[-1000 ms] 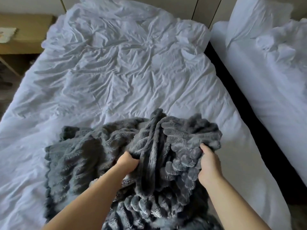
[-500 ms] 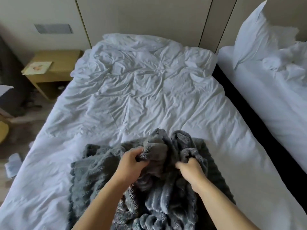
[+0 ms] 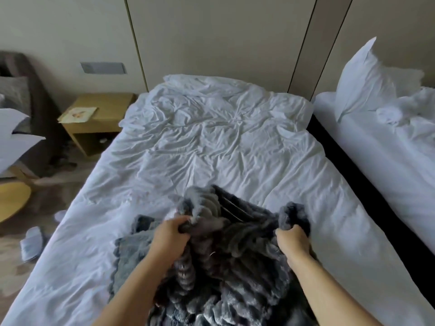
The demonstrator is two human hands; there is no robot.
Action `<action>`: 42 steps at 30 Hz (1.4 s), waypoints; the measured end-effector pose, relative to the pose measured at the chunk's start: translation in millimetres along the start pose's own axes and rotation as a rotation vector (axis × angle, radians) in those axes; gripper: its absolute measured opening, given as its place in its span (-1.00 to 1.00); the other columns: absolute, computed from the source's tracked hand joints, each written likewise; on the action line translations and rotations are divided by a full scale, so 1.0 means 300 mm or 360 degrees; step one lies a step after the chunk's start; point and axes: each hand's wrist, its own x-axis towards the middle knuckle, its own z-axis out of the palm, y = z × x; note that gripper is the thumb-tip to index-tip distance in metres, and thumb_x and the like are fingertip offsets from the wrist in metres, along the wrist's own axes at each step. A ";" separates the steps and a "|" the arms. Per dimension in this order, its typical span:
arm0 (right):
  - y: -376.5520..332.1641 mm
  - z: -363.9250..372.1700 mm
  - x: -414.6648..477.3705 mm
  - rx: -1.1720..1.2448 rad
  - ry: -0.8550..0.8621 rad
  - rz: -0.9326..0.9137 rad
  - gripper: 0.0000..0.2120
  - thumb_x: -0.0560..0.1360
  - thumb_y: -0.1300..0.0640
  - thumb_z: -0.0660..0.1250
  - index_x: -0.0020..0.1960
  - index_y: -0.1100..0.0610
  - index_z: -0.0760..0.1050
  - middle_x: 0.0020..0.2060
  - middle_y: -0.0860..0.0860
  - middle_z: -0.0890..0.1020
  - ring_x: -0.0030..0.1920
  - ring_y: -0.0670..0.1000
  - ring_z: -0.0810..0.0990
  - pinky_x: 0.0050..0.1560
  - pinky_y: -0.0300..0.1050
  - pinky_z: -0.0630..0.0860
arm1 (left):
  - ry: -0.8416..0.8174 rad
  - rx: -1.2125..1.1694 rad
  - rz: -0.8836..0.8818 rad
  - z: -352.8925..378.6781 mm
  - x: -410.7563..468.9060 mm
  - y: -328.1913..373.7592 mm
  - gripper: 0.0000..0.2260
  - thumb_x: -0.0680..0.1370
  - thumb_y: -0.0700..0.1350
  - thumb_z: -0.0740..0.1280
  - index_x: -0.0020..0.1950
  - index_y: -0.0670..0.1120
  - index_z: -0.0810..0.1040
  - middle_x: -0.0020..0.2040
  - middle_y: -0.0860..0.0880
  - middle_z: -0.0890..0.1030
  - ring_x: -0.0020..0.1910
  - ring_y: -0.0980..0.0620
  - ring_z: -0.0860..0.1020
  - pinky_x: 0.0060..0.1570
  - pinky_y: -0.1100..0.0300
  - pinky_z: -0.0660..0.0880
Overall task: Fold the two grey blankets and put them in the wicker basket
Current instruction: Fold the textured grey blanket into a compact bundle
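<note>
At the far left of the frame a dark armchair (image 3: 38, 97) holds a grey cushion (image 3: 14, 92), with white pillows (image 3: 14, 140) below it. A round yellow tabletop (image 3: 11, 198) sits at the left edge, and a pale slipper (image 3: 33, 243) lies on the floor beneath it. Right of the chair stands a wooden nightstand (image 3: 106, 128) with a booklet (image 3: 77, 114) on top.

A bed (image 3: 211, 142) with a creased white duvet fills the centre. At its near end, in the lower middle of the frame, lies the ribbed grey blanket (image 3: 235, 267), bunched and partly lifted. Under its left side a flat grey layer (image 3: 131, 252) with a scalloped edge rests on the duvet; whether this is the second blanket cannot be told.

The left hand (image 3: 170, 236) has its fingers curled round a fold of the ribbed grey blanket at the upper left of the bunch. The right hand (image 3: 293, 241), well apart from it, clutches a fluffy edge at the upper right, fingers closed round the fabric. The cloth sags between the two hands.

On the right, past a dark gap, a second bed (image 3: 388, 161) carries an upright white pillow (image 3: 362, 76) and rumpled white bedding.
</note>
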 end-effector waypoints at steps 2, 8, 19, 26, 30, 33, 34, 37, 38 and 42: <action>0.023 0.031 -0.040 0.0200 -0.0066 0.0010 -0.55 0.51 0.04 0.30 0.31 0.25 0.40 0.03 0.14 0.58 -0.09 0.11 0.54 -0.09 -0.04 0.48 | -0.0292 0.0061 0.0183 0.055 -0.067 -0.008 -0.67 0.37 -0.31 0.34 -0.02 0.06 0.67 -0.24 0.18 0.58 -0.06 0.03 0.60 -0.18 0.43 0.36; 0.037 0.131 -0.148 -0.0115 -0.0701 -0.0116 -0.33 0.30 -0.23 0.46 0.24 0.18 0.48 -0.04 -0.02 0.57 -0.04 -0.02 0.55 -0.07 -0.18 0.44 | -0.1176 0.0230 0.0666 0.232 -0.192 0.039 -0.63 0.45 -0.13 0.35 0.26 0.03 0.58 0.19 0.03 0.49 0.18 0.15 0.42 0.07 0.69 0.05; 0.025 0.127 -0.184 -0.0086 -0.0783 -0.0195 -0.81 0.39 0.12 0.31 -0.23 0.10 0.28 -0.33 0.00 0.32 -0.33 0.00 0.28 -0.31 -0.08 0.22 | -0.0253 -0.0679 -0.1201 0.247 -0.123 -0.223 -0.75 0.48 -0.08 0.40 0.10 -0.18 0.56 -0.18 -0.09 0.59 -0.26 -0.03 0.51 -0.20 0.11 0.48; -0.004 0.120 -0.231 -0.0037 -0.1179 -0.0215 -0.88 0.35 0.14 0.38 -0.33 0.06 0.46 -0.32 0.00 0.53 -0.27 -0.01 0.46 -0.19 -0.14 0.36 | -0.0613 -0.2168 -0.1834 0.262 -0.058 -0.226 -0.68 0.54 -0.07 0.30 -0.40 -0.14 0.51 -0.55 0.01 0.46 -0.68 0.11 0.33 -0.67 0.38 0.24; -0.015 0.113 -0.206 0.0014 -0.1080 -0.0014 -0.76 0.47 -0.10 0.35 0.01 0.04 0.51 -0.08 -0.04 0.57 -0.11 -0.07 0.48 0.06 -0.08 0.37 | -0.0702 -0.1687 -0.1629 0.240 -0.043 -0.162 -0.83 0.50 -0.15 0.34 -0.27 -0.15 0.49 -0.47 0.00 0.44 -0.55 0.10 0.37 -0.57 0.30 0.29; -0.028 0.116 -0.203 0.0260 -0.0841 -0.0034 -0.65 0.53 -0.13 0.29 0.18 0.09 0.49 0.11 -0.01 0.57 -0.07 -0.10 0.49 0.04 -0.11 0.37 | -0.0575 -0.1240 -0.1443 0.265 -0.072 -0.158 -0.86 0.53 -0.24 0.32 -0.24 -0.17 0.52 -0.50 -0.06 0.53 -0.57 0.04 0.49 -0.57 0.28 0.39; -0.036 0.114 -0.208 0.0287 -0.0745 -0.0073 -0.64 0.53 -0.13 0.28 0.16 0.12 0.48 0.09 -0.02 0.57 -0.07 -0.08 0.51 -0.01 -0.11 0.42 | -0.0578 -0.1280 -0.1465 0.274 -0.081 -0.161 -0.84 0.55 -0.26 0.30 -0.24 -0.19 0.54 -0.49 -0.09 0.55 -0.57 0.00 0.53 -0.55 0.25 0.46; -0.080 0.099 -0.221 0.0257 -0.0444 -0.0318 -0.71 0.54 -0.07 0.28 -0.01 0.17 0.52 -0.16 -0.02 0.59 -0.19 -0.06 0.55 -0.29 -0.22 0.43 | -0.0613 -0.1560 -0.1696 0.295 -0.088 -0.184 -0.85 0.56 -0.21 0.30 -0.16 -0.25 0.56 -0.31 -0.17 0.56 -0.37 -0.10 0.54 -0.24 0.12 0.50; -0.102 0.090 -0.226 0.0304 -0.0355 -0.0412 -0.78 0.54 -0.02 0.28 -0.10 0.15 0.51 -0.23 -0.05 0.58 -0.24 -0.06 0.54 -0.36 -0.24 0.40 | -0.0606 -0.1654 -0.1760 0.296 -0.084 -0.188 -0.87 0.56 -0.20 0.29 -0.11 -0.27 0.52 -0.25 -0.18 0.54 -0.32 -0.12 0.52 -0.17 0.09 0.46; -0.162 0.074 -0.269 0.0530 -0.0092 -0.0854 -0.78 0.55 0.09 0.26 -0.28 0.02 0.40 -0.50 -0.18 0.49 -0.47 -0.21 0.42 -0.44 -0.40 0.35 | -0.0575 -0.2021 -0.1675 0.273 -0.061 -0.136 -0.95 0.50 -0.31 0.15 -0.13 -0.26 0.39 -0.27 -0.21 0.46 -0.33 -0.18 0.49 -0.11 -0.03 0.48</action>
